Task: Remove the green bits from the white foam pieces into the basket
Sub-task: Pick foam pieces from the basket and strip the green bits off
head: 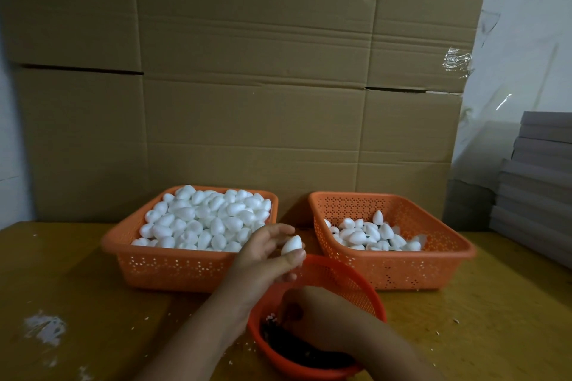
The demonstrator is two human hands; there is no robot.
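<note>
Above round basket (349, 275) rim, left hand (266, 257) pinches foam piece (291, 245).

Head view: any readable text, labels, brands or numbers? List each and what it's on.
None readable.
Cardboard sheets: plain brown, no print visible.
The two rectangular orange baskets and the round red basket: no labels or marks.
White foam pieces: blank.
Grey stack of boards at right: no lettering visible.
Table: only white scuffs and crumbs.
</note>
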